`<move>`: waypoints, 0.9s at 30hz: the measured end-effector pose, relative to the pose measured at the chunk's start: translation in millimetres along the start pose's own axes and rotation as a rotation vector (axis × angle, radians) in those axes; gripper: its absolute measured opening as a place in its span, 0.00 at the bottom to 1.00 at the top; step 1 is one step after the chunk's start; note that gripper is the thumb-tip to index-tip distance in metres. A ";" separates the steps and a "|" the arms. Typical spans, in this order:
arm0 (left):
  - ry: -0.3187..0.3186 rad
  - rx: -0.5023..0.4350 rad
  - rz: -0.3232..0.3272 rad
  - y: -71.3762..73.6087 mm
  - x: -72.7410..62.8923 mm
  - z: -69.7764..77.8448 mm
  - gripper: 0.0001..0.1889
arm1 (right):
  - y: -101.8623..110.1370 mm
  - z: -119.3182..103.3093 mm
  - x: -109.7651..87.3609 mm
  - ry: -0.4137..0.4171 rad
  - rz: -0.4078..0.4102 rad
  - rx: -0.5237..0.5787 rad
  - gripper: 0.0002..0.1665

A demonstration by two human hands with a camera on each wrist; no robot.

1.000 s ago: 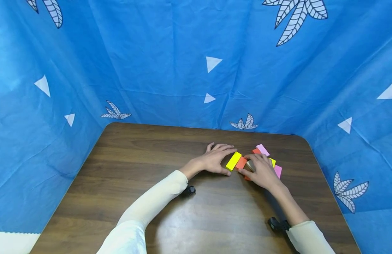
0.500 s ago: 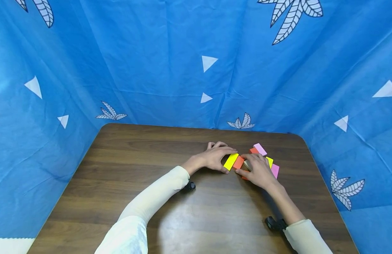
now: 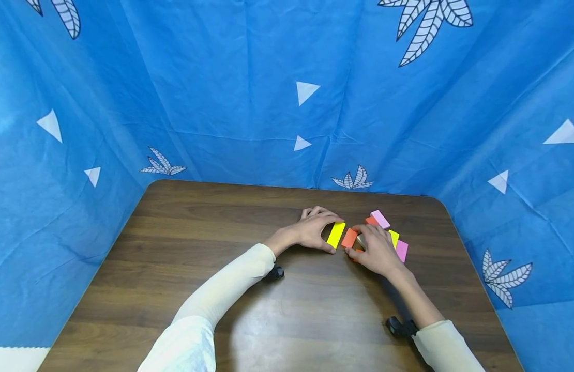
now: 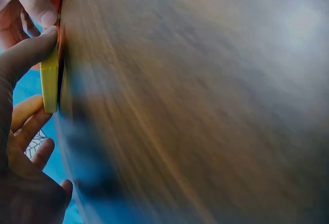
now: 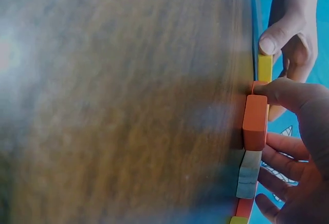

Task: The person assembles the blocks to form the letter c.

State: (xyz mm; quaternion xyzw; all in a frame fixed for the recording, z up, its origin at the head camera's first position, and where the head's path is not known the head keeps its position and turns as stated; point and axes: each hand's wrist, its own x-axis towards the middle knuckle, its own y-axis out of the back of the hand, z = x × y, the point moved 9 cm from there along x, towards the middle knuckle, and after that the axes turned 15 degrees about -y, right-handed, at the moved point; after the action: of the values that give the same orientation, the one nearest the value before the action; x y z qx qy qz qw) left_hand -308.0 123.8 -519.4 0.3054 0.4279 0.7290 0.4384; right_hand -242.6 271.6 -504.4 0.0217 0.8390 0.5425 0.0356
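In the head view my left hand (image 3: pixel 310 232) holds a yellow block (image 3: pixel 335 235) by its two ends, between thumb and fingers. The left wrist view shows the thumb on the near end of that yellow block (image 4: pixel 49 82), its lower edge slightly off the table. Just right of it, my right hand (image 3: pixel 381 252) pinches an orange block (image 3: pixel 349 238), with the thumb at the near end and fingertips at the far end. A narrow gap separates the two blocks. Beneath the right hand lie a pale wooden block (image 5: pixel 249 175) and another orange block (image 5: pixel 255 124), partly hidden.
Around the right hand lie more blocks: a pink one (image 3: pixel 380 219) and an orange one (image 3: pixel 371 221) behind, a yellow one (image 3: pixel 394 238) and another pink one (image 3: pixel 402 251) to the right. A blue patterned cloth (image 3: pixel 222 103) hangs along the brown wooden table's (image 3: pixel 198 232) edges.
The yellow block has shifted slightly left with my left hand and tilted, so a gap now parts it from the orange block. The right hand has stayed almost in place.
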 end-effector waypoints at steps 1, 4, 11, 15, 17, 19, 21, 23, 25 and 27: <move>0.005 0.000 0.004 0.8 -2.3 -0.8 0.47 | -0.2 -0.6 0.2 -0.001 0.003 0.002 0.40; 0.018 0.002 0.016 3.7 -9.7 -3.2 0.48 | -0.7 -1.5 1.3 -0.001 0.016 0.004 0.39; 0.028 0.039 0.036 12.2 -26.4 -11.4 0.49 | -1.5 -5.1 6.4 0.001 0.013 0.019 0.39; 0.035 0.070 0.025 13.9 -38.1 -17.4 0.49 | -1.7 -10.5 10.0 -0.001 0.007 0.025 0.40; 0.043 0.075 0.026 14.7 -44.5 -20.4 0.49 | -2.5 -12.8 11.9 -0.003 0.004 0.031 0.40; 0.048 0.071 0.035 16.5 -51.2 -23.1 0.48 | -3.7 -14.8 14.0 -0.008 0.003 0.039 0.40; 0.056 0.069 0.046 18.8 -58.4 -26.3 0.48 | -4.8 -17.6 15.7 -0.009 0.003 0.050 0.40; 0.067 0.069 0.056 21.6 -65.9 -29.7 0.48 | -5.8 -20.7 17.1 -0.010 0.004 0.059 0.40; 0.079 0.070 0.064 24.6 -73.6 -33.6 0.49 | -6.6 -23.4 18.9 -0.009 0.008 0.068 0.40; 0.091 0.069 0.078 29.1 -81.6 -37.9 0.49 | -6.9 -26.4 21.0 -0.008 0.016 0.076 0.40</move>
State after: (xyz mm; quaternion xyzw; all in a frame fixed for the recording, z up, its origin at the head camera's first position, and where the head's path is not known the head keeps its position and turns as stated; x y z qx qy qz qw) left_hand -315.1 29.5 -516.2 0.3032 0.4602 0.7435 0.3789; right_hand -265.7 246.4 -500.7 0.0319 0.8587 0.5104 0.0339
